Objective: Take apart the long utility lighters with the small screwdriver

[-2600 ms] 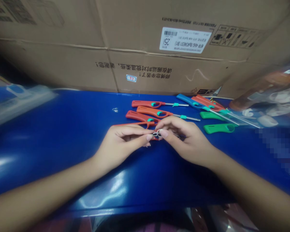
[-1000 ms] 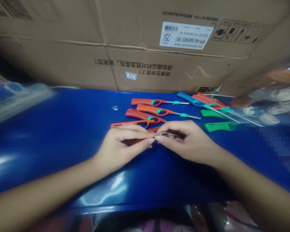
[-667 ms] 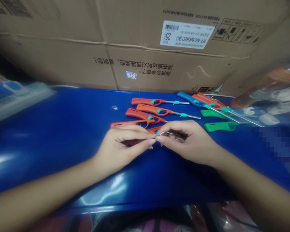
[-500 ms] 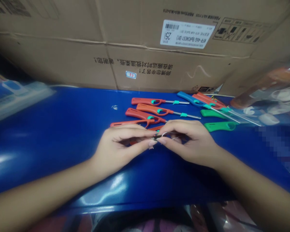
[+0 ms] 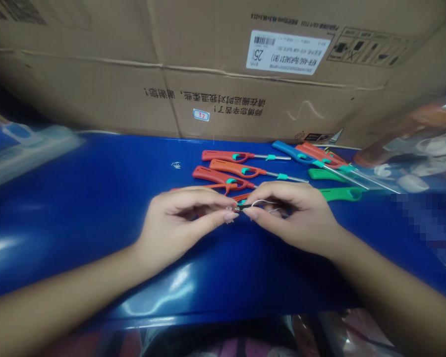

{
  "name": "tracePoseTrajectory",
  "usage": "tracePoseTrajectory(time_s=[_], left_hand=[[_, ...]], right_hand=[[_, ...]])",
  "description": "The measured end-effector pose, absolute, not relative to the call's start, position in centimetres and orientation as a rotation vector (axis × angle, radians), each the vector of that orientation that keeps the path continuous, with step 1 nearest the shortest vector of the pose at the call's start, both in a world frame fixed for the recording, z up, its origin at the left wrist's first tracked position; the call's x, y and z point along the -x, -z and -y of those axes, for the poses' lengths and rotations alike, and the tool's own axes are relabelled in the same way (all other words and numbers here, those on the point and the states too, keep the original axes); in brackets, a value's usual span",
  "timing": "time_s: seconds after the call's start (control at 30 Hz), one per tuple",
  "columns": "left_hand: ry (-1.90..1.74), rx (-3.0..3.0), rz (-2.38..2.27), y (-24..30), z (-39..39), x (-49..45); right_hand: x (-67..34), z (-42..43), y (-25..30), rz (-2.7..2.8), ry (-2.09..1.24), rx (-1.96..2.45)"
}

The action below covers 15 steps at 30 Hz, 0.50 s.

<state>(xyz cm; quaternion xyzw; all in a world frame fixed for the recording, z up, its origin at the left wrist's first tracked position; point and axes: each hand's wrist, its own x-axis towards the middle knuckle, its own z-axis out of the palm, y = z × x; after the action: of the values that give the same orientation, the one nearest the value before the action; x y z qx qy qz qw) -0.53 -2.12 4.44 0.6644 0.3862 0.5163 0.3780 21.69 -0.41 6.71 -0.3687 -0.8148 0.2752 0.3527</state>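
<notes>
My right hand (image 5: 293, 210) pinches a small black part with a thin white wire (image 5: 248, 207) between thumb and forefinger. The wire loops back under the right fingers, and a small metal end points left. Facing it, my left hand (image 5: 188, 218) is closed in a pinch, its fingertips close by that metal end. Something tiny and pale shows between the left fingertips, too small to name. Behind the hands lie several red and orange long-necked lighters (image 5: 230, 168) with teal triggers and metal tubes; the nearest are partly hidden by my fingers.
On the right lie a blue lighter (image 5: 292, 151) and green lighter handles (image 5: 340, 194). A large cardboard box (image 5: 215, 84) stands along the back of the blue table (image 5: 96, 208). Tiny white bits (image 5: 176, 165) lie left of the lighters. A translucent container (image 5: 40, 148) is at far left.
My left hand has shifted slightly left, its fingertips drawing back from the black part, so more of the metal end shows. The right hand keeps its pinch nearly in place.
</notes>
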Motion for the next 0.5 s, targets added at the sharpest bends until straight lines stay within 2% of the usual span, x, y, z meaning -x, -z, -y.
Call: tracePoseTrajectory(time_s=[0.2,0.5], left_hand=[[-1.297,-1.906,-0.959,-4.63,1.99,0.66],[-1.298,-1.917,-0.925,-4.55,1.94,0.7]], right_hand=[[-21.55,0.3,-6.61,2.123,-0.755,0.932],[-21.39,0.01,-7.11,2.013,-1.064,0.973]])
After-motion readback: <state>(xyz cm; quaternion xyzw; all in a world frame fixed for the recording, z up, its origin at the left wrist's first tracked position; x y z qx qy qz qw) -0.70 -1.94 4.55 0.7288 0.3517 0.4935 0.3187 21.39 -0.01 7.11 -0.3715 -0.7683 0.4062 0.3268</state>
